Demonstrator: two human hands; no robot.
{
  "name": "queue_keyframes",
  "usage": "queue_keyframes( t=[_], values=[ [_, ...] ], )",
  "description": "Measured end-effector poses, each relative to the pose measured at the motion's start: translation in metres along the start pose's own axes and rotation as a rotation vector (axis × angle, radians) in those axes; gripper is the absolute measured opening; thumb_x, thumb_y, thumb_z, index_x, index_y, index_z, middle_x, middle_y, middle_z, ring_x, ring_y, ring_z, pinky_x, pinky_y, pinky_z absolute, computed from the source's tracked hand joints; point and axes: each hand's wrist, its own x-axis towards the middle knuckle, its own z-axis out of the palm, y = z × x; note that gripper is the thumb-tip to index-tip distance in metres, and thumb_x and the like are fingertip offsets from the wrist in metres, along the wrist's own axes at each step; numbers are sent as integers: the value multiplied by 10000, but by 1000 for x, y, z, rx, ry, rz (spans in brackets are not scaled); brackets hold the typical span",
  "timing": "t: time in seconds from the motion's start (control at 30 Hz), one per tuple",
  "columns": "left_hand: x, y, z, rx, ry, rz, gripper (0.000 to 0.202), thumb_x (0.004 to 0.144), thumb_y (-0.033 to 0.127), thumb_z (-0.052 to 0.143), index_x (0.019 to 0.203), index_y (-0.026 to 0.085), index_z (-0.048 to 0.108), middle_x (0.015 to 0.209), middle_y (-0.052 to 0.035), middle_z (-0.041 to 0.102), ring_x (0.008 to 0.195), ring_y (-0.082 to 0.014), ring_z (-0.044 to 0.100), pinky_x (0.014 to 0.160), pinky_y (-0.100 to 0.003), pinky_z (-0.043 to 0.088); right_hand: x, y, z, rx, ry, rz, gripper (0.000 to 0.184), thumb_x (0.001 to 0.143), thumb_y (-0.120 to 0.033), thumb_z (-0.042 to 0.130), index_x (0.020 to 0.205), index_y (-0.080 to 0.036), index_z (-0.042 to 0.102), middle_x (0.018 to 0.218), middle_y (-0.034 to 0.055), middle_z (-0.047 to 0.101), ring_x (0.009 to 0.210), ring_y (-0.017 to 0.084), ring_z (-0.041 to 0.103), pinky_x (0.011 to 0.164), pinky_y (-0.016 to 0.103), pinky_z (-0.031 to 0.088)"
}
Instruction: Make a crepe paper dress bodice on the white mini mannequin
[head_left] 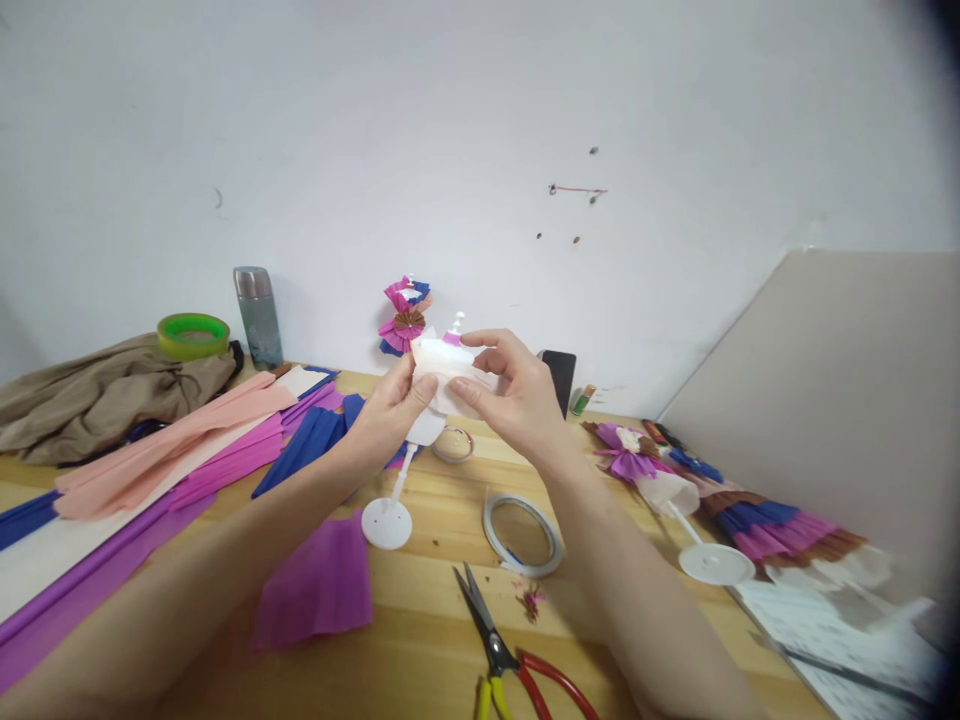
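Note:
Both hands are raised over the middle of the table around a small white mannequin on a stand, whose round base (387, 524) is tilted up toward me. White crepe paper (442, 360) wraps its torso, and a strip of magenta (453, 339) shows just below the neck. My left hand (401, 395) is closed, thumb in front, on the paper and the mannequin's left side. My right hand (517, 385) curls around the other side, its thumb pressed on the white paper and its index finger near the neck.
Open scissors (495, 645) and a roll of double-sided tape (523, 535) lie in front. Purple crepe paper (322, 590) and folded coloured sheets (172, 450) are at left, near a thermos (257, 318) and green tape roll (193, 336). Dressed mannequins (780, 525) lie at right.

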Motion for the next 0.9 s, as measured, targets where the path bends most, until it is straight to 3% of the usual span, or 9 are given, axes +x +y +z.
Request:
queue_keyframes(
  t=[0.17,0.27,0.47,0.67,0.9],
  values=[
    [-1,-1,-1,22,28,-13,469,888,549,603,1153,163,615,824,-17,635,679,-133,532,617,-233,440,-1,-3,2,10,34,-44,137,765,-302,675,794,-222,568,676,-29,587,589,123,518,541,258,399],
    [-1,-2,-1,-7,-4,-49,514,862,595,616,1126,154,611,805,-22,639,627,-122,538,572,-229,427,-1,-4,1,24,30,-83,154,788,-270,632,685,-221,528,650,-20,578,621,135,531,558,259,403],
    [1,-5,-1,-97,-11,-78,523,824,602,666,1062,139,612,797,-30,649,622,-120,569,558,-224,444,2,6,-1,47,-34,-82,140,795,-276,640,714,-215,543,651,-29,577,595,121,496,555,254,372],
    [4,-8,-2,-79,18,-25,507,834,602,658,1021,132,636,707,-11,625,568,-99,500,509,-208,381,8,15,-3,-10,-86,-83,283,679,-354,772,698,-211,529,630,-44,544,591,118,462,548,250,350],
    [2,-8,-1,-50,-15,-35,565,856,627,609,1125,130,629,777,-46,681,585,-117,532,508,-217,391,6,10,-4,10,-205,44,172,716,-257,716,610,-174,609,568,-37,564,550,102,439,526,244,325]
  ],
)
